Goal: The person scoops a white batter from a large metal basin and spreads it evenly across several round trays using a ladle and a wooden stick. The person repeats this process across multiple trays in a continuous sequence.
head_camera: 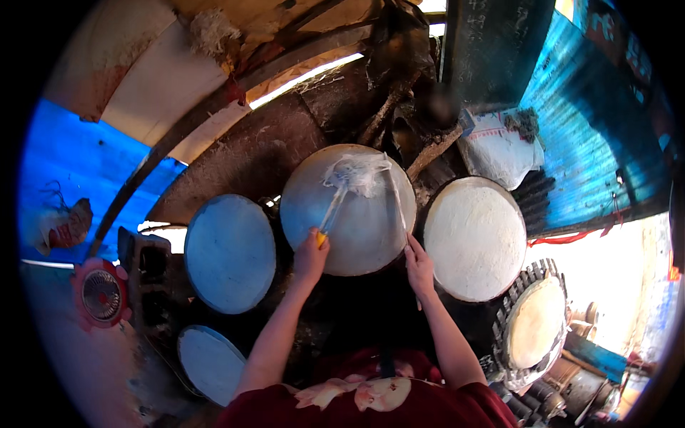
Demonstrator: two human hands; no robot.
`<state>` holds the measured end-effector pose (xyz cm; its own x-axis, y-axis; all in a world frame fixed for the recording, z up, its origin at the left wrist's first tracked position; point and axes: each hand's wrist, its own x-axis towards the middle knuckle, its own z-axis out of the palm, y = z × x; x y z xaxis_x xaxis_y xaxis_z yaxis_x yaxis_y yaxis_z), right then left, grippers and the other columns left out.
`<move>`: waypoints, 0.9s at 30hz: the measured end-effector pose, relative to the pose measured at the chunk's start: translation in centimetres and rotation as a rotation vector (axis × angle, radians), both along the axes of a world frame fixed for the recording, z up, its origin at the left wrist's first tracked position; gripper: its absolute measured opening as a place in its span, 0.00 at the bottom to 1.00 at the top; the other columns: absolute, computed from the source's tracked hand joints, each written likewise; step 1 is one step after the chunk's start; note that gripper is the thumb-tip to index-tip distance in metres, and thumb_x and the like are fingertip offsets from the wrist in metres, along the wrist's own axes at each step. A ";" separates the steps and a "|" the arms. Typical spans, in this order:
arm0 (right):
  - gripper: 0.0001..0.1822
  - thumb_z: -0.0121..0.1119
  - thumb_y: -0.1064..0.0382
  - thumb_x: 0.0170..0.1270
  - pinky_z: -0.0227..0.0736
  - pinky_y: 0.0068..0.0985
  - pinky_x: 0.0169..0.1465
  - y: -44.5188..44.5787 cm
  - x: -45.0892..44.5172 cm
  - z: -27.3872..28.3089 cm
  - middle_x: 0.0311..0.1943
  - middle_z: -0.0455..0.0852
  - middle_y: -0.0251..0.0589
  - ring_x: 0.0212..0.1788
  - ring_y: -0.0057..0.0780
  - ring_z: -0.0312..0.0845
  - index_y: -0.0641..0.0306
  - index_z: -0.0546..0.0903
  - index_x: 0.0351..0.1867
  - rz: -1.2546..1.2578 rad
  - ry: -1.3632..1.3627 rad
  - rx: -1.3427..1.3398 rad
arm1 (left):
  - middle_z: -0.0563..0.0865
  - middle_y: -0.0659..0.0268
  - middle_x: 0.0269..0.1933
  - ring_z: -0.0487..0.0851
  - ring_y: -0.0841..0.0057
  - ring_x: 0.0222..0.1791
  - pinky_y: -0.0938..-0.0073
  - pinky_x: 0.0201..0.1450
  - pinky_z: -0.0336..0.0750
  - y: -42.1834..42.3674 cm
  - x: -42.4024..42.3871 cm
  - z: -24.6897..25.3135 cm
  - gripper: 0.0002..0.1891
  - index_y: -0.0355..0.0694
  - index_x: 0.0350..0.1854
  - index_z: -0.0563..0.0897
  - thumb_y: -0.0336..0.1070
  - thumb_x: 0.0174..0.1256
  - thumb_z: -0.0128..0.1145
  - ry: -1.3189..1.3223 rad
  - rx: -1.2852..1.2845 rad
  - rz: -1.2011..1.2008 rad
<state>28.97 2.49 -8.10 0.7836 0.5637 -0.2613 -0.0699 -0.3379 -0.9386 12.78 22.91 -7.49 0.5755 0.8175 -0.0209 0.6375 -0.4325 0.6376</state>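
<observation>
A large round pan or disc with a greyish surface lies in front of me, and a wet-looking, stringy white mass is spread on its far part. My left hand grips a tool with a yellow handle; its pale shaft reaches into the mass, which hides the tip. In my right hand is a long thin pale stick, slanting along the disc's right side with its far end at the edge of the mass. Both hands are over the disc's near edge.
Similar round discs stand left, right and lower left. A cream round ringed by dark ridged pieces sits lower right. A red fan and hollow blocks are left. A white sack leans behind the right disc.
</observation>
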 end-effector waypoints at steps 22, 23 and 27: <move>0.20 0.51 0.61 0.74 0.74 0.25 0.56 3.1 1.6 -0.4 0.52 0.86 0.45 0.52 0.26 0.81 0.59 0.75 0.65 0.255 -0.091 -0.093 | 0.82 0.43 0.34 0.81 0.44 0.38 0.52 0.39 0.75 -0.1 -5.5 -0.8 0.19 0.37 0.55 0.72 0.33 0.64 0.58 0.100 -0.133 0.058; 0.20 0.51 0.60 0.74 0.73 0.25 0.57 3.9 0.4 -0.1 0.52 0.86 0.46 0.53 0.26 0.81 0.60 0.75 0.65 0.332 -0.130 -0.116 | 0.82 0.44 0.34 0.81 0.44 0.38 0.52 0.40 0.76 -1.0 -6.6 -1.2 0.19 0.36 0.55 0.72 0.33 0.63 0.58 0.096 -0.147 0.079; 0.21 0.52 0.60 0.73 0.72 0.25 0.59 3.3 0.7 2.4 0.53 0.85 0.48 0.55 0.29 0.80 0.62 0.75 0.64 0.302 -0.125 -0.161 | 0.82 0.46 0.31 0.82 0.44 0.36 0.53 0.35 0.74 -4.2 -12.2 -1.0 0.15 0.35 0.48 0.74 0.33 0.62 0.60 -0.024 -0.037 0.164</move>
<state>29.69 5.84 -5.73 0.6198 0.7336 -0.2786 0.1671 -0.4703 -0.8666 0.58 18.67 -8.45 0.4353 0.8993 -0.0411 0.6822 -0.2997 0.6669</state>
